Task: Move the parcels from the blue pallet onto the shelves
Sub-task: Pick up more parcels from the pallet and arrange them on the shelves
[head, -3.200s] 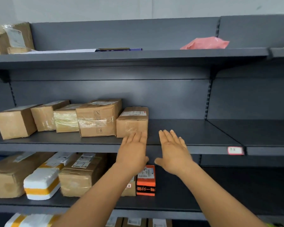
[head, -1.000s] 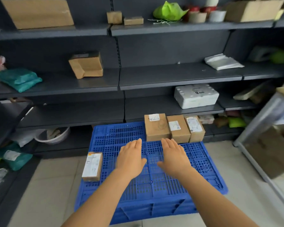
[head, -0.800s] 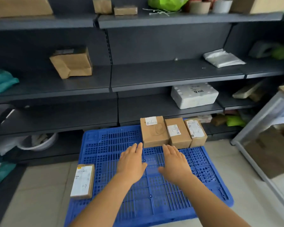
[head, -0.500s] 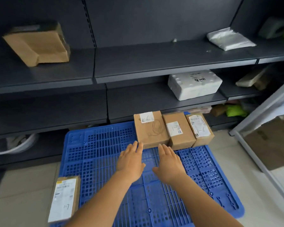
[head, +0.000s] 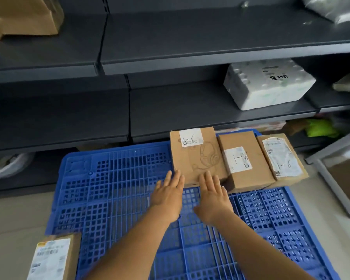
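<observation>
Blue pallet (head: 117, 199), both hands flat, fingers straight, left hand (head: 167, 196) and right hand (head: 213, 197) beside headset box (head: 196, 156)

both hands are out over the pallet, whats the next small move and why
Probably reach a little further and close both hands on the headset-print parcel. The left hand and right hand are open and hold nothing, their straight fingers already at its near edge, one toward each side. It is the nearest of three parcels in a row at the back of the blue pallet.

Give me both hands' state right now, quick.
Left hand: open, fingers straight, holding nothing.
Right hand: open, fingers straight, holding nothing, fingertips at the headset-print parcel.
</observation>
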